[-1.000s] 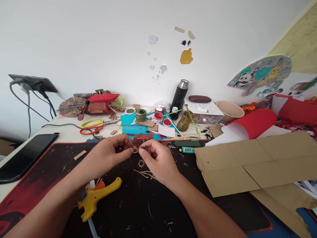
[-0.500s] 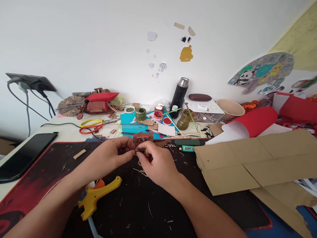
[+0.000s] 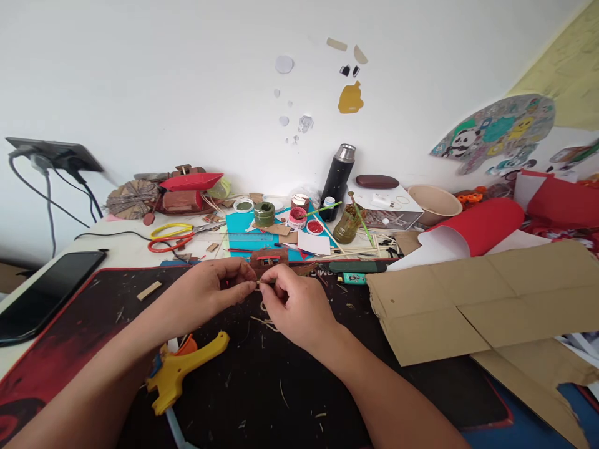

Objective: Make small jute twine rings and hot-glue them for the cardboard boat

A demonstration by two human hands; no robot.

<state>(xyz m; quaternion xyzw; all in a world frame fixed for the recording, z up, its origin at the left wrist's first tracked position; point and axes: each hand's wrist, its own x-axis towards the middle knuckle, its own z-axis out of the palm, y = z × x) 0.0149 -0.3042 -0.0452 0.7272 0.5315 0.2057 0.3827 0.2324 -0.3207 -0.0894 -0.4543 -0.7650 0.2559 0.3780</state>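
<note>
My left hand (image 3: 222,288) and my right hand (image 3: 297,302) meet fingertip to fingertip above the dark mat (image 3: 262,386). Both are closed in a pinch around something tiny between them, mostly hidden by the fingers; its kind cannot be made out. Just behind the fingertips sits a small brown piece with a red strip (image 3: 270,257), partly covered by my hands. Thin pale strips (image 3: 264,323) lie on the mat below my right hand. A yellow glue gun (image 3: 180,374) rests beneath my left forearm.
Open paint pots (image 3: 264,214), a ruler and scissors (image 3: 171,240) lie behind the mat. A black flask (image 3: 337,181) stands near the wall. Cardboard sheets (image 3: 468,305) cover the right side; a phone (image 3: 49,296) lies at left. Scraps are scattered over the mat.
The fingertips of both hands have shifted very slightly while staying pinched together. The whole view has moved a little; nothing else has visibly changed.
</note>
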